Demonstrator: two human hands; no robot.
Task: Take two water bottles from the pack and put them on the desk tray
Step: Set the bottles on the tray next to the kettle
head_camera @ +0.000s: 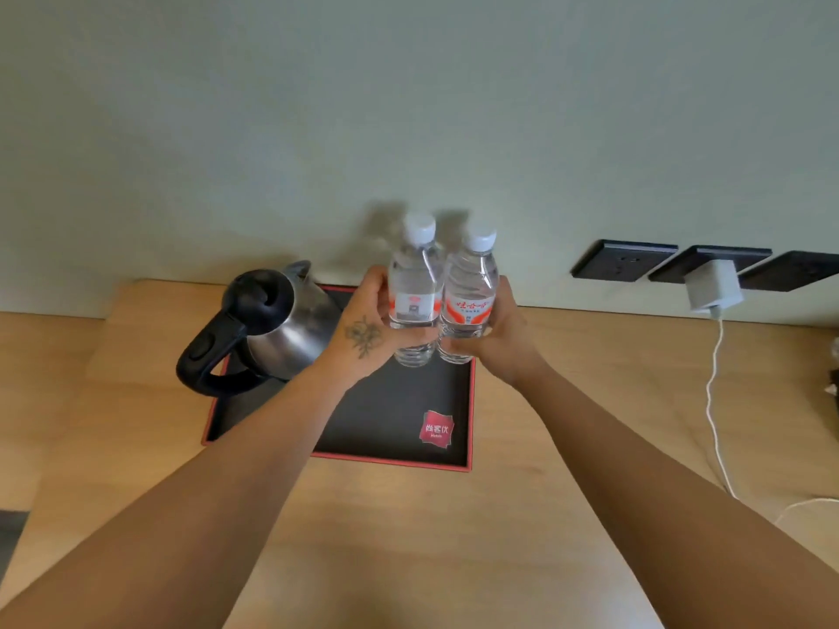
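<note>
- A person's left hand [370, 331], a flower tattoo on its back, wraps its grip around a clear plastic water bottle with a white cap [414, 288], held upright.
- The right hand [492, 338] closes its grip on a second clear white-capped bottle with a red-and-white label [467, 295], also upright; the two bottles touch side by side.
- Both bottles hang above the far half of the black rectangular desk tray with a red rim [395, 460], their bases clear of its surface as far as can be told.
- A stainless-steel electric kettle with a black handle and lid [272, 324] fills the tray's far-left corner, its handle overhanging the tray's left edge.
- The tray's near-right part is bare apart from a red square logo [436, 429] near the right rim.
- The tray sits on a light wooden worktop [567, 424], its far edge close to the pale green wall [408, 106].
- To the right, three black wall sockets [624, 264] line the wall; a white charger [713, 288] is plugged into one, its white cable [713, 401] trailing over the worktop, well apart from the tray.
</note>
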